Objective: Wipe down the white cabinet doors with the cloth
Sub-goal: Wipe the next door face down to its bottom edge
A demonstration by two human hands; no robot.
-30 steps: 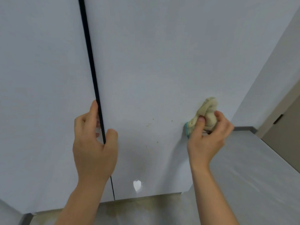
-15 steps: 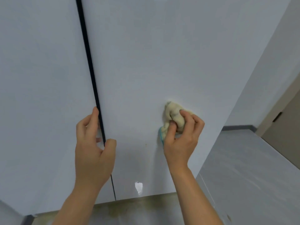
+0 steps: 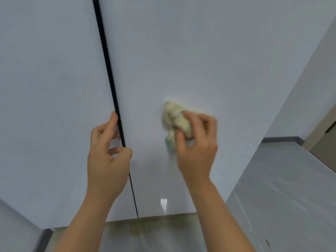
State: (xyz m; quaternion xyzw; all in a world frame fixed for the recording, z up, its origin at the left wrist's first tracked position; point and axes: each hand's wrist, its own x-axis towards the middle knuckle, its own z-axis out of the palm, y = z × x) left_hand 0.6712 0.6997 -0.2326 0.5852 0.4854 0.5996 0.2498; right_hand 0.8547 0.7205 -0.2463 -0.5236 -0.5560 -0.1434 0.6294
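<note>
**Cloth sweeps back across the right-hand door toward the seam**

The right hand grasps a bunched cream cloth with a teal edge, fingers curled round it and pressing it flat against the right cabinet door. A second ago this hand was working far out near the door's outer edge; half a second ago it had come part of the way in; now the cloth sits higher up the panel and closer to the left hand, though well apart from it. The blur on the fingers suggests the stroke is in mid-motion.

The left hand has barely shifted. Its fingers are hooked into the dark gap between the two doors and its thumb lies on the face of the right door, so it grasps that door's edge, probably to steady the panel against the pressure of wiping.

The small brownish specks seen earlier between the two hands no longer show, which suggests the lower middle of this door has been cleaned. The stretch above both hands looks untouched, and the left cabinet door, beyond the left hand, appears not yet wiped. A bright glint shows on the door below the right hand.
</note>
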